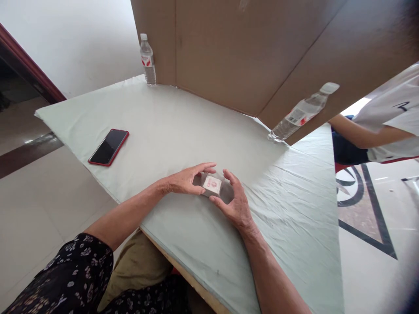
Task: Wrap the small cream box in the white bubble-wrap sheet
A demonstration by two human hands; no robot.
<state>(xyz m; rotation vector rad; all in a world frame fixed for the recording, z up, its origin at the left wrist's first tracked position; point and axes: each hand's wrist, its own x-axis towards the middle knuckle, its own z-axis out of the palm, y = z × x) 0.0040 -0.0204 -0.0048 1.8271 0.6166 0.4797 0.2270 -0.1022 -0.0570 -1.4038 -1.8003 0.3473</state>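
A small pale block with red print on top (212,185) rests on the light green cloth of the table, between my two hands. On its left side is my left hand (190,179), fingers and thumb spread in a curve, the thumb tip close to the block's edge. My right hand (235,199) curves around the other side, its thumb and fingers apart with a gap to the block. Whether my left thumb touches the block I cannot make out. Neither hand is closed on anything.
A black phone with a red case (109,147) lies at the left. Behind stands a tall cardboard panel (222,52), with a water bottle at its left (148,61) and another tilted at its right (303,112). A person's arm (356,133) shows beyond the panel.
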